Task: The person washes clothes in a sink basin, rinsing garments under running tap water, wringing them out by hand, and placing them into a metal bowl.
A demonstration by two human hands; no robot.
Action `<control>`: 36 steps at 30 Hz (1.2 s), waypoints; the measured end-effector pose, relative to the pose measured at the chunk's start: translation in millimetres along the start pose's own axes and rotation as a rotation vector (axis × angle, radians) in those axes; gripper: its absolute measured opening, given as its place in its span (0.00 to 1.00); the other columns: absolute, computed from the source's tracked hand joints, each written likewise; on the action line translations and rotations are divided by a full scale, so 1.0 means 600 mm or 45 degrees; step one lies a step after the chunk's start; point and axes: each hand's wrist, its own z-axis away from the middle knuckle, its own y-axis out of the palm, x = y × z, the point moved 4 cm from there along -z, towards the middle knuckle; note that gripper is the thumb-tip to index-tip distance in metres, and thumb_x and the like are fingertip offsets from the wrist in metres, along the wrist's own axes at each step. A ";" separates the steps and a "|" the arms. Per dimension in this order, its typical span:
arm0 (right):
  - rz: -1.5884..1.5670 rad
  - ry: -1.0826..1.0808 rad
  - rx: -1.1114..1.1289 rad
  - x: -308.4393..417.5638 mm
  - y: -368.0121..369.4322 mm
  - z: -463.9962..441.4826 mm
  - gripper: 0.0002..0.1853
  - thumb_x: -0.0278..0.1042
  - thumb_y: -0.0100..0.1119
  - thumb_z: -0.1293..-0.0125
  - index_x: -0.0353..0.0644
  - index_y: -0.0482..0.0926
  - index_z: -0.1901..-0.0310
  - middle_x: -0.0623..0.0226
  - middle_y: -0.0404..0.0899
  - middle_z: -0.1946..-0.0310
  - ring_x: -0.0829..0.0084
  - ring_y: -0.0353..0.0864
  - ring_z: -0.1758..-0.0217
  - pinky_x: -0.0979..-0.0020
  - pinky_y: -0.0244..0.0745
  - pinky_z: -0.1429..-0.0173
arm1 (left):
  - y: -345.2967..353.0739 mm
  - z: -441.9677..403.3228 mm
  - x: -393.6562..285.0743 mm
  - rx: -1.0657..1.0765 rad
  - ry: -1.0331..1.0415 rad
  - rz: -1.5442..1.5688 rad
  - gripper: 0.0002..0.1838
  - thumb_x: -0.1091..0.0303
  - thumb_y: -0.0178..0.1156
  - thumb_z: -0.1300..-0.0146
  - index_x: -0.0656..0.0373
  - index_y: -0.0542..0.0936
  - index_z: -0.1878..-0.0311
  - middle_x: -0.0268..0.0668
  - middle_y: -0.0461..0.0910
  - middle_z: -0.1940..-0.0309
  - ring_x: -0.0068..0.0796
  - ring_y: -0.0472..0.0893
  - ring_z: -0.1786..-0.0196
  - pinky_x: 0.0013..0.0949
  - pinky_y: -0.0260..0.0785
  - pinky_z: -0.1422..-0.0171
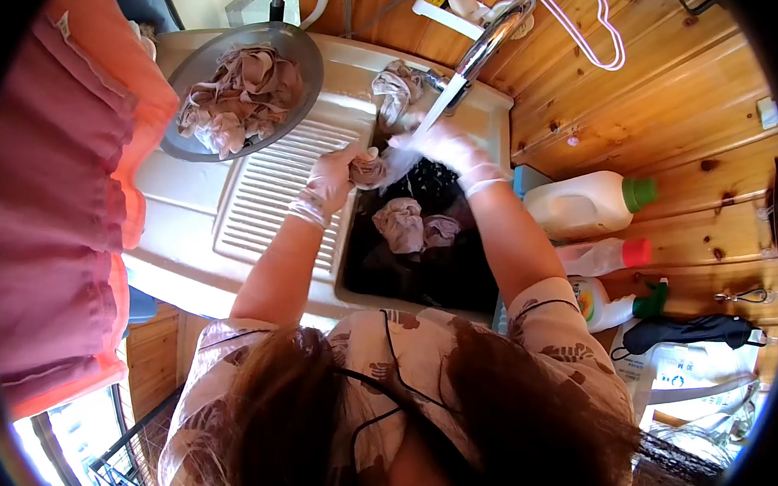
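My left hand (323, 187), in a thin pale glove, is closed on a bunched beige-pink cloth (368, 169) over the left edge of the sink (341, 295). Beside it, my gloved right hand (450, 150) is under the stream from the tap (497, 33). Splashing water blurs its fingers, so I cannot tell whether they grip anything. Below both hands, a crumpled pale cloth (399, 225) and a smaller cloth (441, 231) lie in the dark basin. Another bunched cloth (396, 89) rests by the tap's base.
A grey round pan (309, 67) heaped with damp cloths (245, 92) stands left of the ribbed drainboard (268, 192). Along the right wall are a large green-capped bottle (581, 205), a red-capped bottle (596, 256) and a spray bottle (603, 305). A pink curtain (53, 217) hangs at left.
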 end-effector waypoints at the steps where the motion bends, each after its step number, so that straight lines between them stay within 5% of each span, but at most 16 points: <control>1: -0.096 0.087 0.145 0.081 -0.050 0.038 0.22 0.43 0.69 0.47 0.38 0.77 0.55 0.63 0.80 0.66 0.70 0.79 0.58 0.68 0.74 0.52 | 0.003 0.032 -0.023 0.011 -0.008 -0.197 0.18 0.57 0.56 0.37 0.62 0.77 0.54 0.41 0.80 0.62 0.34 0.79 0.59 0.36 0.74 0.54; 4: -0.964 -0.030 0.253 0.141 -0.089 0.077 0.17 0.20 0.63 0.45 0.36 0.75 0.53 0.68 0.77 0.59 0.78 0.76 0.59 0.77 0.75 0.56 | 0.003 0.064 -0.031 0.208 -0.078 -0.348 0.24 0.51 0.55 0.37 0.64 0.77 0.49 0.44 0.79 0.57 0.35 0.79 0.59 0.35 0.73 0.55; 7: -0.623 -0.193 0.044 0.146 -0.096 0.075 0.16 0.19 0.64 0.46 0.35 0.76 0.54 0.68 0.78 0.60 0.78 0.77 0.60 0.77 0.74 0.55 | -0.014 0.048 -0.039 0.208 -0.078 -1.249 0.29 0.47 0.53 0.38 0.66 0.75 0.47 0.46 0.78 0.54 0.35 0.79 0.59 0.35 0.73 0.53; 8: -0.927 -0.016 0.031 0.140 -0.106 0.081 0.17 0.18 0.64 0.48 0.34 0.76 0.55 0.67 0.78 0.62 0.76 0.78 0.61 0.76 0.75 0.54 | -0.020 0.051 -0.047 0.158 0.090 -1.362 0.30 0.47 0.51 0.38 0.67 0.76 0.48 0.48 0.79 0.55 0.36 0.79 0.59 0.35 0.72 0.53; 11: -0.828 -0.058 -0.113 0.087 -0.066 0.064 0.15 0.17 0.64 0.49 0.35 0.77 0.58 0.67 0.79 0.64 0.74 0.79 0.61 0.74 0.75 0.53 | -0.010 0.058 -0.078 0.076 0.138 -1.566 0.29 0.46 0.51 0.39 0.66 0.78 0.51 0.48 0.80 0.58 0.38 0.79 0.60 0.35 0.71 0.53; 15: -1.192 -0.004 -0.380 0.116 -0.102 0.088 0.08 0.19 0.65 0.48 0.36 0.79 0.65 0.69 0.79 0.66 0.74 0.78 0.62 0.74 0.73 0.53 | 0.036 0.082 -0.124 0.073 0.214 -1.413 0.31 0.44 0.51 0.41 0.67 0.78 0.51 0.48 0.80 0.60 0.40 0.79 0.57 0.38 0.68 0.48; 16: -0.885 -0.045 -0.320 0.104 -0.088 0.080 0.10 0.19 0.64 0.48 0.37 0.78 0.63 0.68 0.80 0.65 0.74 0.78 0.62 0.73 0.73 0.54 | 0.045 0.080 -0.125 0.134 0.137 -1.342 0.32 0.43 0.55 0.42 0.66 0.77 0.48 0.48 0.79 0.56 0.41 0.77 0.52 0.38 0.66 0.42; 19: -0.823 -0.138 -0.356 0.102 -0.107 0.075 0.12 0.19 0.63 0.49 0.37 0.78 0.61 0.68 0.79 0.62 0.76 0.77 0.60 0.75 0.72 0.53 | 0.076 0.059 -0.123 0.236 0.559 -1.383 0.36 0.42 0.58 0.44 0.65 0.73 0.43 0.49 0.77 0.50 0.42 0.75 0.46 0.38 0.63 0.38; 20: -0.743 -0.159 -0.328 0.109 -0.114 0.069 0.12 0.19 0.64 0.49 0.37 0.78 0.60 0.68 0.79 0.62 0.76 0.77 0.59 0.75 0.71 0.53 | 0.081 0.048 -0.120 0.273 0.399 -1.256 0.41 0.45 0.63 0.46 0.66 0.67 0.37 0.52 0.73 0.44 0.42 0.72 0.41 0.38 0.61 0.35; 24: -0.728 -0.099 -0.343 0.115 -0.117 0.090 0.16 0.22 0.64 0.47 0.36 0.77 0.55 0.68 0.79 0.61 0.76 0.77 0.59 0.74 0.72 0.51 | 0.117 0.029 -0.110 0.239 0.597 -1.242 0.45 0.55 0.70 0.50 0.70 0.59 0.35 0.50 0.74 0.47 0.36 0.72 0.42 0.36 0.61 0.36; 26: -0.770 -0.111 -0.364 0.126 -0.129 0.088 0.15 0.21 0.63 0.47 0.35 0.78 0.55 0.67 0.80 0.61 0.76 0.77 0.60 0.75 0.73 0.52 | 0.148 0.025 -0.102 0.409 0.537 -0.624 0.46 0.57 0.72 0.53 0.71 0.59 0.36 0.49 0.74 0.48 0.35 0.73 0.43 0.35 0.63 0.37; 28: -0.538 -0.057 -0.337 0.145 -0.122 0.104 0.14 0.19 0.61 0.46 0.35 0.78 0.56 0.65 0.81 0.61 0.77 0.78 0.61 0.75 0.73 0.53 | 0.155 0.026 -0.084 0.384 0.607 -0.578 0.47 0.59 0.73 0.54 0.72 0.59 0.36 0.49 0.75 0.49 0.34 0.74 0.45 0.34 0.65 0.39; 31: -1.082 -0.107 -0.420 0.116 -0.137 0.095 0.16 0.19 0.62 0.46 0.34 0.77 0.53 0.66 0.80 0.60 0.76 0.78 0.61 0.78 0.73 0.55 | 0.150 0.012 -0.104 -0.038 1.070 -1.301 0.46 0.62 0.74 0.56 0.73 0.60 0.38 0.49 0.75 0.50 0.35 0.77 0.48 0.32 0.69 0.44; 32: -1.016 -0.089 -0.396 0.108 -0.129 0.093 0.17 0.19 0.62 0.46 0.33 0.77 0.53 0.67 0.80 0.61 0.77 0.78 0.61 0.77 0.74 0.55 | 0.147 -0.030 -0.079 0.209 1.023 -1.064 0.44 0.55 0.73 0.55 0.70 0.63 0.40 0.49 0.77 0.51 0.37 0.79 0.51 0.34 0.70 0.46; 35: -1.122 -0.071 -0.337 0.096 -0.123 0.092 0.13 0.18 0.62 0.47 0.37 0.79 0.58 0.67 0.81 0.63 0.77 0.79 0.63 0.76 0.74 0.57 | 0.172 0.018 -0.097 0.212 0.521 -1.256 0.44 0.50 0.69 0.53 0.67 0.63 0.39 0.49 0.80 0.57 0.37 0.81 0.53 0.35 0.71 0.48; 36: -1.143 -0.059 -0.340 0.107 -0.137 0.104 0.11 0.18 0.62 0.47 0.37 0.79 0.61 0.68 0.80 0.65 0.78 0.79 0.65 0.76 0.74 0.58 | 0.156 -0.033 -0.062 0.202 0.518 -1.287 0.28 0.57 0.69 0.53 0.64 0.77 0.51 0.49 0.82 0.65 0.34 0.82 0.62 0.31 0.73 0.55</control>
